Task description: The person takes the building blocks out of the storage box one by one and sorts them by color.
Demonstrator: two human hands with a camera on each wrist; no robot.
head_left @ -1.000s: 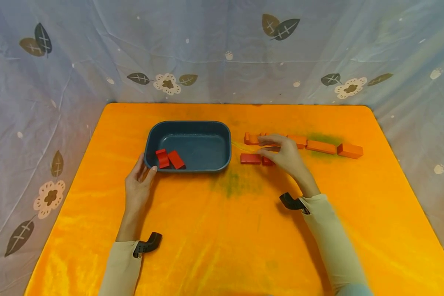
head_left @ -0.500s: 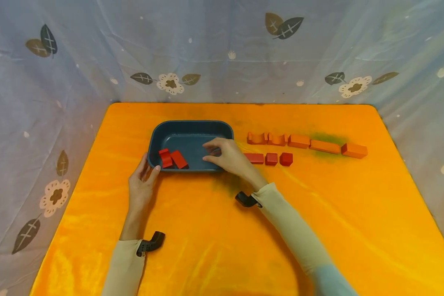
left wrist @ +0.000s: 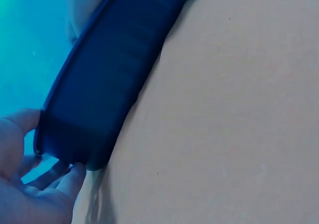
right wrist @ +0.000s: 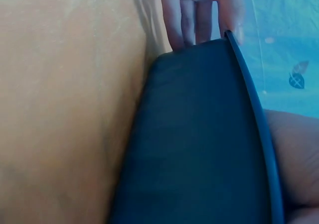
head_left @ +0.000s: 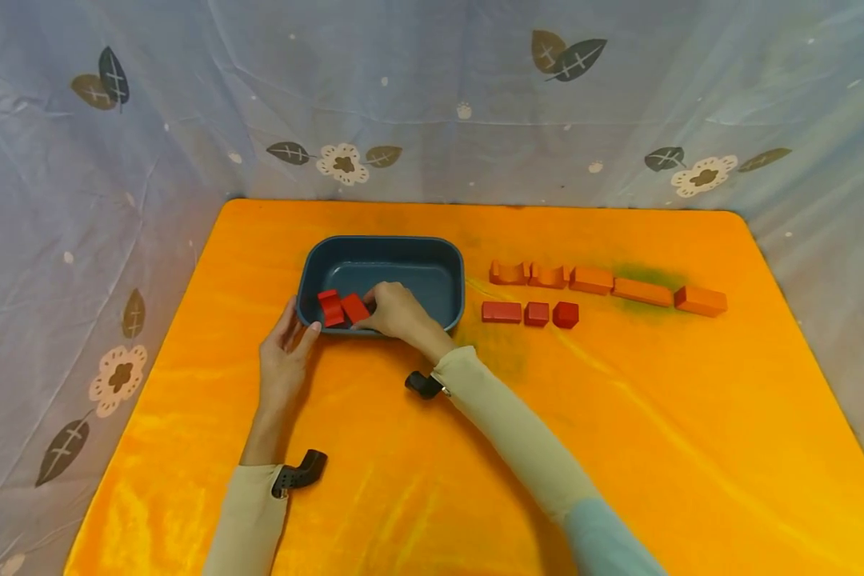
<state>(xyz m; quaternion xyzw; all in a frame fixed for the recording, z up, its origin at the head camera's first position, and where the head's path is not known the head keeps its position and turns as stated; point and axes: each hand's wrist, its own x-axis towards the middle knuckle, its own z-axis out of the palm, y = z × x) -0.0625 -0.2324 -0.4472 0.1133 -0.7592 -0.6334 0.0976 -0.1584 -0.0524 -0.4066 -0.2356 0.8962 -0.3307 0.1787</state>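
Observation:
A dark blue rectangular bin (head_left: 446,276) with rounded corners stands on the table, and my left hand (head_left: 282,364) holds it by its near left corner. In the left wrist view the thumb (left wrist: 27,119) is at the bin's rim and the fingers are against its end wall. My right hand (head_left: 403,316) reaches over the near rim into the bin, pinching a red rectangular block (head_left: 355,308) between thumb and fingertips. Just left of that lies a red block with a curved hollow (head_left: 330,307). In the right wrist view the bin's wall (right wrist: 194,129) hides the right fingertips.
Right of the bin, a front row has a long red block (head_left: 501,312) and two red cubes (head_left: 537,314). Behind it runs a row of several orange blocks (head_left: 592,280), two of them hollowed. A yellow-orange cloth (head_left: 490,480) covers the table; grey-blue curtains (head_left: 432,96) enclose it.
My right hand has gone left from the red row across into the bin, down to the rectangular red block there. The left hand keeps its hold on the bin. The head view has shifted slightly.

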